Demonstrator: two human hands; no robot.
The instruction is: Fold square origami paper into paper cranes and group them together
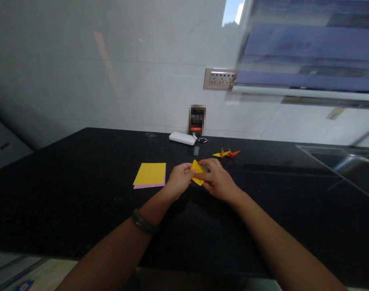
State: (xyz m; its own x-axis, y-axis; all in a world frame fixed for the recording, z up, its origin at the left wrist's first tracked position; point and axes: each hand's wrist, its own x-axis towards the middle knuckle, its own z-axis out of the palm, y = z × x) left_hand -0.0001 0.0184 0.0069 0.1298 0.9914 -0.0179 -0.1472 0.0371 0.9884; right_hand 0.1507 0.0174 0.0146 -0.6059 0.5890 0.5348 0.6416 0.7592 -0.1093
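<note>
Your left hand (180,180) and right hand (217,178) form a pinching grip on the folded yellow paper (198,180), held between them; stacked sheets (150,173) lie left of the grip, paper birds (223,154) beyond it, rightward. Align edges evenly before you press each crease.

The head camera looks forward and down over the black countertop (90,194) — facing the tiled wall (136,93). Both hands (219,180) are fairly near.
</note>
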